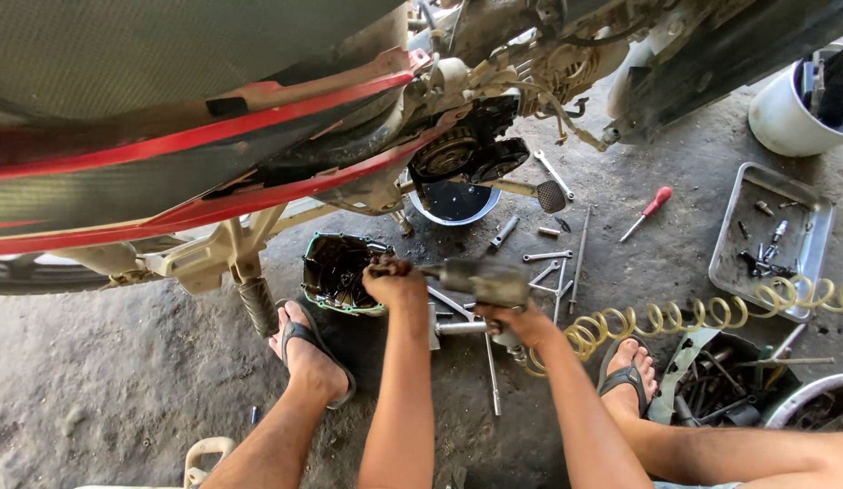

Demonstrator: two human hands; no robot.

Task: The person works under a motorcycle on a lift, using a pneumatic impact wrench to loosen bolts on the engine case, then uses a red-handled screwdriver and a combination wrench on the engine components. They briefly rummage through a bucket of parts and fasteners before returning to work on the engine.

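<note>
Head camera view, left to right: a crouching person in sandals works on the concrete floor [95, 380] beneath a red-striped motorcycle [168, 136]. The left hand [394, 281], fingers closed over a small part at the nose of a pneumatic impact wrench [476, 281], steadies it just beside the removed engine cover [335, 272]. The right hand [521, 321] wraps the wrench's grip from below, carrying its weight. A coiled yellow air hose [711, 312] trails right, past scattered sockets, a red-handled screwdriver [648, 211] and a metal tray [802, 263].
</note>
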